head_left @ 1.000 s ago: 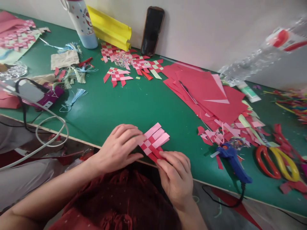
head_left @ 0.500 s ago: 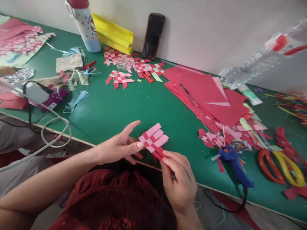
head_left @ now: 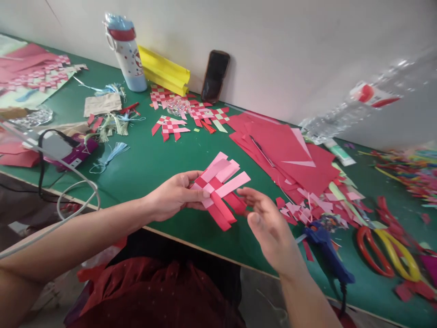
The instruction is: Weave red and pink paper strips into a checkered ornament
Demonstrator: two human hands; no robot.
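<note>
Green tabletop (head_left: 160, 159) runs beyond my left hand (head_left: 170, 196) and right hand (head_left: 271, 230) to a pale wall (head_left: 273, 59). If my left pinch slackens or a right finger snags, the woven paper piece (head_left: 212, 186) could, I judge, loosen or crease along its free pink strips (head_left: 235, 183). It sits between my hands: left thumb and fingers hold one side; right fingers, spread, hang just beside the red strips (head_left: 220, 213), touching or not I cannot tell.

1. Desk: long, flat, green-topped, pale-edged desk (head_left: 155, 161); runs across the view, rear side along the wall.
2. Wall: plain, smooth, off-white wall (head_left: 290, 59).
3. Floor: grey floor (head_left: 264, 289), partly visible below desk level.
4. Lighting: diffuse; wall greyer toward the right.
</note>
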